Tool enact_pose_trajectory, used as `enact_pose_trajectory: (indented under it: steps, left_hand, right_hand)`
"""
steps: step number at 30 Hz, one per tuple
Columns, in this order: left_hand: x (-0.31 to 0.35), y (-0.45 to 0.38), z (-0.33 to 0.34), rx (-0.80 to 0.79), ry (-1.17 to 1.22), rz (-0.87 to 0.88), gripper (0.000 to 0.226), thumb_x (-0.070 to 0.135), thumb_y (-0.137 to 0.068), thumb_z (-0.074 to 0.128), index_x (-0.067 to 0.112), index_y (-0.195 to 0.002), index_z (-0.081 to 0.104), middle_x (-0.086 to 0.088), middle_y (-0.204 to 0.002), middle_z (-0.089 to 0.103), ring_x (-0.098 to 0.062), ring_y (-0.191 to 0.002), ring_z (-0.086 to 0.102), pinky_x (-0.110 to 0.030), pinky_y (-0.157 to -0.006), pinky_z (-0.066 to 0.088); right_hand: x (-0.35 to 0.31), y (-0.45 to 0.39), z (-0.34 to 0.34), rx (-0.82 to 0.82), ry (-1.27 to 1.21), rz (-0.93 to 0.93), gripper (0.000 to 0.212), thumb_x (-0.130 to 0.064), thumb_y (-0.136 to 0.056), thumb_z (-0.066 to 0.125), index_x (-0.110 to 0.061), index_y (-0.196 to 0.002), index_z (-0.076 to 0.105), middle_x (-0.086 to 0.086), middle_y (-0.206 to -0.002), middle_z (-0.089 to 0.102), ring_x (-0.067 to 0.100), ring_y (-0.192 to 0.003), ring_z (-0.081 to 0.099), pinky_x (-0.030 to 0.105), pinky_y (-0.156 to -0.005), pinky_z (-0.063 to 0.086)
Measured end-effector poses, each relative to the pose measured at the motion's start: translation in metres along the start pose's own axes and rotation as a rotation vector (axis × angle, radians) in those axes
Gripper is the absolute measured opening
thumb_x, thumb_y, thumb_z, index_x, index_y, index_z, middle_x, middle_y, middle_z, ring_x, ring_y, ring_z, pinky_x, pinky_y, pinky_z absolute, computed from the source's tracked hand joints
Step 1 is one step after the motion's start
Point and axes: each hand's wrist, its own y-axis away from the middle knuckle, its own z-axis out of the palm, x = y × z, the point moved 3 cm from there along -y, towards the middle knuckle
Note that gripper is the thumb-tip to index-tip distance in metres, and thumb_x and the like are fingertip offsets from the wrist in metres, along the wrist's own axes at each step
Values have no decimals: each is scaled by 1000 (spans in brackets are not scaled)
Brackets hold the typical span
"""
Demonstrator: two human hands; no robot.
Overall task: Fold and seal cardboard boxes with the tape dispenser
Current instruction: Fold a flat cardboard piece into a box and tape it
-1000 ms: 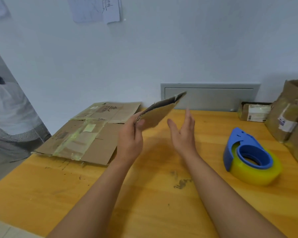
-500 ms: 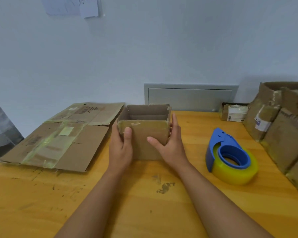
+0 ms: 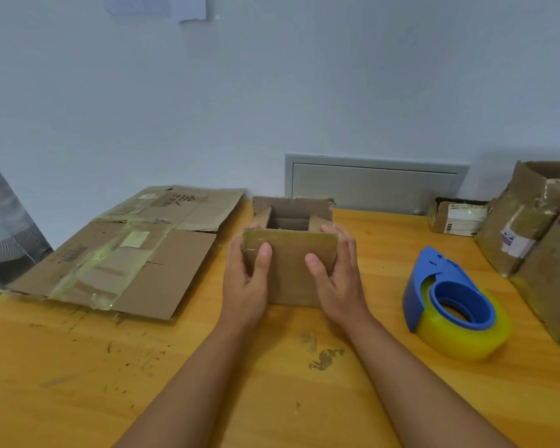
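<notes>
1. Since half a second ago my hands have stayed clamped on the small cardboard box (image 3: 290, 270), and its near flap now stands up between my thumbs; a second ago it was a flat piece raised in my left hand alone.
2. My left hand (image 3: 244, 279) grips the box's nine o'clock side, thumb on the near wall.
3. My right hand (image 3: 338, 276) grips the three o'clock side the same way.
4. The box stands upright on the wooden table (image 3: 175, 383), top open, far flap raised.
5. The blue tape dispenser (image 3: 453, 302) with its yellowish roll lies at three o'clock, apart from my right hand.
6. Flattened taped cardboard (image 3: 126, 253) lies at nine o'clock, just beside the box.
7. Stacked cardboard boxes (image 3: 540, 237) crowd the right edge; a small labelled parcel (image 3: 459, 218) sits at two o'clock.
</notes>
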Motion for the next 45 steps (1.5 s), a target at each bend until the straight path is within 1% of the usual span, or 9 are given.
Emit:
enact_pose_trajectory:
  steps: [3,6,9,12,17,21,29,38,45]
  left_hand:
    - [1,0,1,20,9,-8,43,54,-97,44,24,-127,54,0,-118,61,-19,-111,57,-49,-97,49]
    - [3,-1,2,45,-14,-32,44,53,-99,40,23,-127,55,3,-118,61,-13,-111,57,-41,-98,49]
    - [7,-5,3,60,-25,-86,43,50,-99,44,31,-138,45,15,-126,53,10,-109,51,-17,-87,49]
    - [2,-13,1,40,-22,-115,53,37,-101,50,46,-147,25,17,-140,40,23,-111,41,2,-80,37]
    - [3,-24,-2,-68,20,-111,65,19,-103,49,49,-148,14,20,-157,25,15,-129,33,-5,-93,30]
    - [5,-32,-2,-99,4,-112,67,14,-101,50,40,-153,16,20,-145,37,25,-114,37,3,-83,34]
    - [3,-29,-5,-84,-130,18,26,38,-91,51,31,-115,60,13,-135,45,13,-120,42,2,-83,34]
    - [9,-21,-8,-79,-361,279,34,44,-96,49,21,-115,67,4,-136,57,-1,-126,50,-21,-97,45]
    - [18,-20,-5,-75,-748,477,47,50,-94,50,16,-123,68,0,-126,64,-19,-130,50,-31,-102,44]
  right_hand:
    - [-2,0,2,52,-78,24,31,-56,-92,41,-57,-124,40,7,-147,39,-5,-132,36,4,-101,31]
    - [-4,-2,3,100,-152,88,31,-61,-96,40,-59,-127,40,1,-135,52,11,-127,49,29,-105,44]
    - [-6,-3,1,104,-234,163,51,-48,-96,43,-44,-143,24,-18,-133,45,-15,-116,46,10,-88,45]
    - [-11,-5,1,101,-210,179,61,-43,-94,42,-51,-145,9,-9,-149,36,-2,-132,39,17,-101,39]
    - [-12,-11,2,37,-270,166,73,-33,-93,45,-44,-151,1,-12,-161,21,-5,-144,22,12,-111,24]
    - [-9,-14,-1,16,-282,162,71,-34,-93,46,-42,-150,5,-26,-144,33,-20,-131,29,6,-105,30]
    - [-6,-12,-2,83,-67,15,37,-45,-97,40,-22,-120,58,-9,-133,44,-13,-126,37,6,-103,29]
    - [-24,-15,-7,60,459,-254,42,-38,-100,42,-14,-122,68,0,-132,63,20,-135,48,57,-118,21]
    - [-48,-24,-6,-283,685,-200,65,-49,-96,17,-22,-139,58,-6,-146,53,15,-143,38,50,-122,12]
